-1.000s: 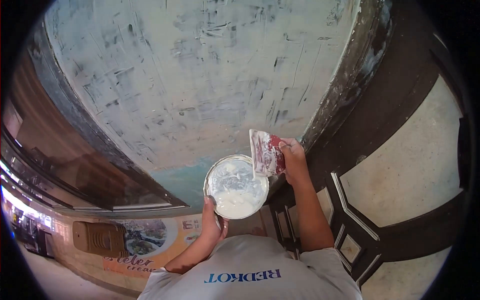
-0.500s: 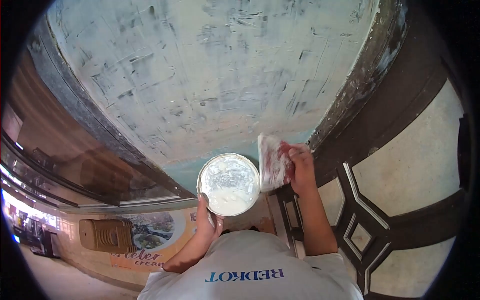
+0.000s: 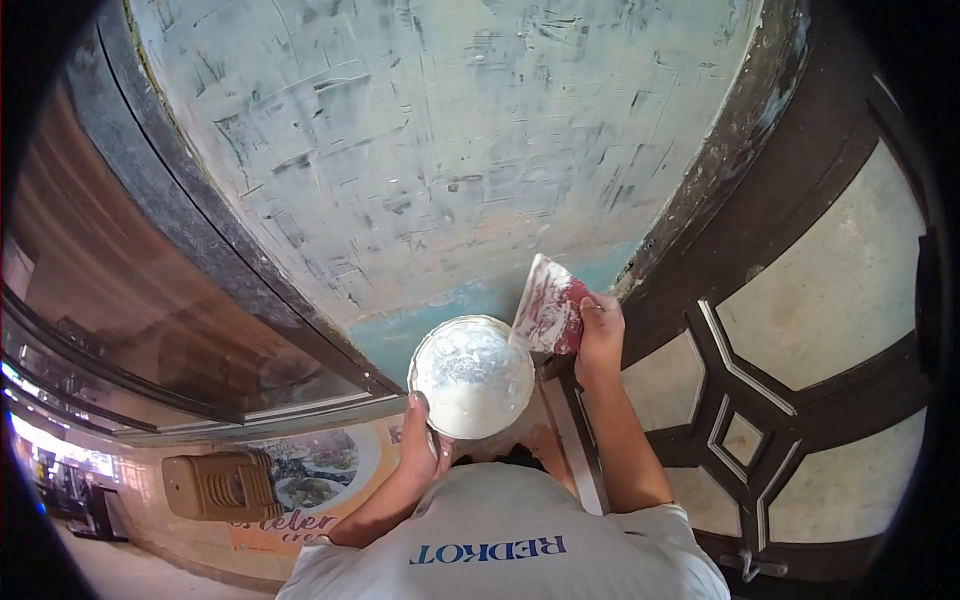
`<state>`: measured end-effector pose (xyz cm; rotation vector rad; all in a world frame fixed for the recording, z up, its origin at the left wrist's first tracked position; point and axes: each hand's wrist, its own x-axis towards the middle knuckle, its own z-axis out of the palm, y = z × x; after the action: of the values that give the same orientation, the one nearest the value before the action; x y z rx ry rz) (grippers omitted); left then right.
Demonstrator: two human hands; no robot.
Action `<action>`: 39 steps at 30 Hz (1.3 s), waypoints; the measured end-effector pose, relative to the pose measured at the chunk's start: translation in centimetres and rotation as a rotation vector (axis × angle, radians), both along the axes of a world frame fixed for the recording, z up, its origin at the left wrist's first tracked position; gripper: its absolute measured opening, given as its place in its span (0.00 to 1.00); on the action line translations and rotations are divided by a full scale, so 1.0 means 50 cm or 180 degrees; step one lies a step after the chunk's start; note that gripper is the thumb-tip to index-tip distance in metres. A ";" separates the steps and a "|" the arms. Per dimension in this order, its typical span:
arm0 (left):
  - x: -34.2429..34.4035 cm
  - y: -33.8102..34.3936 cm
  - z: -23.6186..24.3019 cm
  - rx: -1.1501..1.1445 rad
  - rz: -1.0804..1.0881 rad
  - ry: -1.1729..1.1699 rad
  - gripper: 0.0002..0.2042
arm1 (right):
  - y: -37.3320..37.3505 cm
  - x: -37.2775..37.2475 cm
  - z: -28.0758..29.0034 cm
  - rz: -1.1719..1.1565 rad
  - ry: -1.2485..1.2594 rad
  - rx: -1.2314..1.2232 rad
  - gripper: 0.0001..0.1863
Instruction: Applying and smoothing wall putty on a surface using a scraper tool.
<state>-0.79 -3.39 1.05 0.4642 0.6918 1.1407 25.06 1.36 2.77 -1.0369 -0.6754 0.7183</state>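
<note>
My left hand (image 3: 423,445) is closed on the edge of a round white lid (image 3: 470,375) smeared with white paste. My right hand (image 3: 600,338) grips a red spreader (image 3: 548,305), its blade coated in white paste, just right of the lid, with its lower corner at or very near the rim; whether they touch I cannot tell. Ahead of my hands is a wall panel (image 3: 460,120) covered in pale, streaky skim coat, with a band of light blue along its lower part.
A dark window frame (image 3: 190,210) with brown glass runs along the left. A dark door (image 3: 780,430) with pale panels stands at the right. Low at the left, a brown plastic object (image 3: 210,485), perhaps stools, stands by an orange banner (image 3: 280,540).
The spreader has moved slightly to the right and changed its tilt. The lid shifted left, then back right. The view has shifted slightly across the wall. Both hands keep their grips.
</note>
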 end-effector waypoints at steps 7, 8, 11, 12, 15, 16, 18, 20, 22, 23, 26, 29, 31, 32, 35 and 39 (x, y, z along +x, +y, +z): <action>-0.022 0.015 -0.004 0.0041 -0.0083 -0.0163 0.30 | -0.017 -0.028 0.030 0.0685 0.0748 -0.0307 0.04; -0.020 0.018 0.001 0.0071 -0.0075 -0.0223 0.30 | -0.018 -0.026 0.034 0.0680 0.0738 -0.0299 0.04; -0.022 0.019 0.007 0.0040 -0.0129 -0.0291 0.30 | -0.024 -0.014 0.043 0.1453 0.0061 -0.0905 0.03; -0.020 0.021 0.007 0.0114 -0.0043 -0.0310 0.30 | -0.024 -0.007 0.048 0.1518 -0.0087 -0.0927 0.02; -0.022 0.022 0.019 0.0135 -0.0028 -0.0309 0.30 | -0.029 0.003 0.075 0.1736 -0.0362 -0.0869 0.02; -0.027 0.024 0.007 0.0019 -0.0052 -0.0337 0.30 | -0.030 0.010 0.082 0.1912 -0.0288 -0.1016 0.01; -0.029 0.024 0.006 -0.0002 -0.0076 -0.0388 0.29 | -0.030 0.018 0.085 0.1897 -0.0427 -0.1015 0.02; -0.032 0.024 0.001 -0.0025 -0.0098 -0.0441 0.28 | -0.029 0.026 0.084 0.1882 -0.0569 -0.1017 0.02; -0.036 0.021 -0.011 -0.0164 -0.0055 -0.0152 0.30 | -0.026 0.035 0.077 0.1388 -0.0950 -0.1028 0.02; -0.037 0.019 -0.013 -0.0169 -0.0056 -0.0150 0.30 | -0.026 0.035 0.074 0.1388 -0.0946 -0.1033 0.02; -0.039 0.015 -0.014 0.0167 0.0046 -0.0175 0.30 | -0.024 0.030 0.064 0.1253 -0.0880 -0.0924 0.04; -0.045 0.019 0.008 -0.0006 -0.0058 -0.0077 0.29 | -0.023 0.030 0.061 0.1028 -0.0620 -0.0866 0.04; -0.050 0.027 0.027 -0.0236 -0.0305 -0.0390 0.29 | -0.018 0.041 0.070 0.0837 -0.0325 -0.0684 0.04; -0.054 0.027 0.027 -0.0237 -0.0310 -0.0389 0.29 | -0.016 0.045 0.068 0.0804 -0.0291 -0.0693 0.04; -0.064 0.031 0.017 -0.0416 -0.0397 -0.0405 0.28 | -0.016 0.036 0.054 0.0924 0.0819 -0.0204 0.08; -0.063 0.036 0.005 -0.0371 -0.0151 -0.0449 0.26 | -0.035 0.014 0.024 0.2786 0.2642 0.1239 0.16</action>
<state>-3.95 -1.59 1.31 0.2970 0.6175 1.0713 25.78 -0.39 3.98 0.0190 -0.4737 1.5760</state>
